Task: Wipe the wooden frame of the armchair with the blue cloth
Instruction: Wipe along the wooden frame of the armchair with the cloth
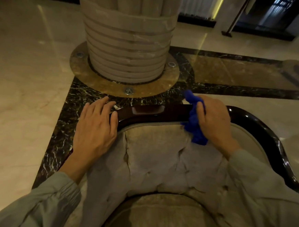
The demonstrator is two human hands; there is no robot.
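Single head-worn view, steeply down and forward, close over the armchair [150, 167] back, toward a column [127, 40]

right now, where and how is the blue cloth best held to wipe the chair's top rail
Grip the blue cloth at its bunched middle, coming down from above as the right hand does. It drapes over the dark wooden frame, so fingers behind and thumb in front would likely press it onto both faces. The left hand braces the rail.

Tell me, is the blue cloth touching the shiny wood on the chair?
Touching. The head view shows the blue cloth draped over the wooden frame.
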